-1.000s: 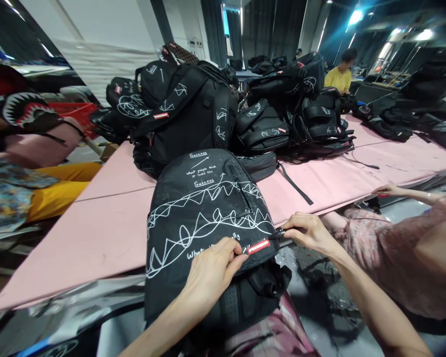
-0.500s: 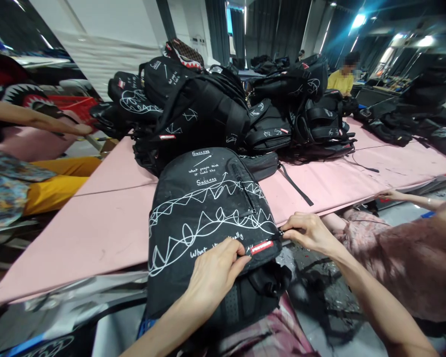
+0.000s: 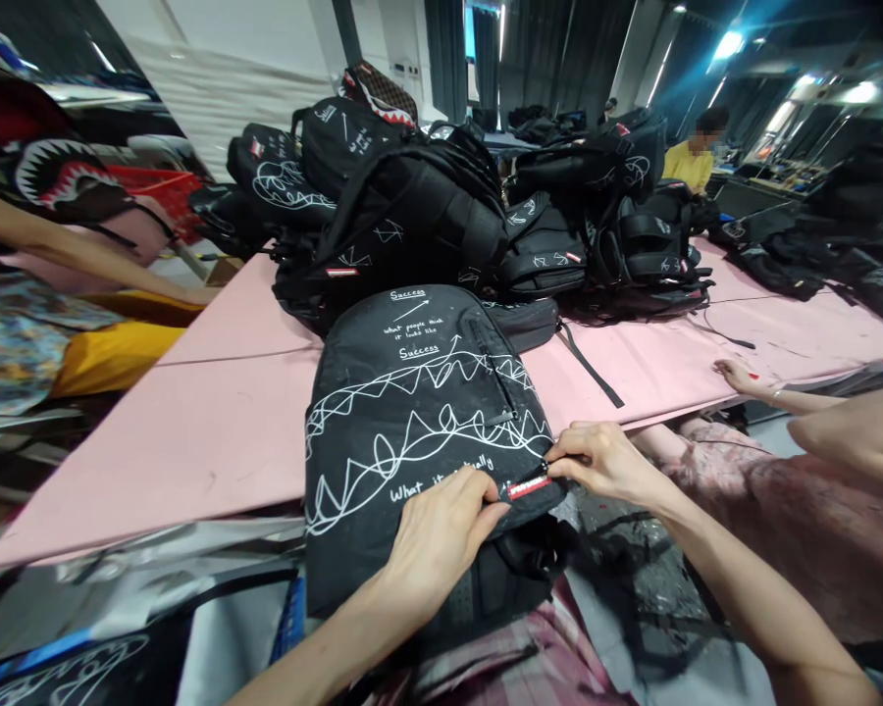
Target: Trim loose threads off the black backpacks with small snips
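Observation:
A black backpack (image 3: 404, 412), printed with white scribbled lines and the word "Success", leans against the table edge in front of me. A red label (image 3: 530, 487) with white lettering sits low on its front. My left hand (image 3: 448, 520) is closed in a pinch at the label's left end, thumb against fingers on the fabric. My right hand (image 3: 596, 459) pinches a small dark piece at the label's right end, close to the bag's side; its kind is too small to tell. My left hand covers part of the printed text.
Black backpacks (image 3: 412, 226) are heaped on the pink table (image 3: 250, 431) behind this bag. A loose strap (image 3: 593, 368) hangs over the tabletop. On the right, a co-worker's hand (image 3: 740, 378) rests on the table; another person's arm (image 3: 80, 245) reaches in from the left.
My right hand has moved slightly left, to the label's right end, with the small dark piece. My left hand still pinches by the label. The right co-worker's hand has shifted left onto the table.

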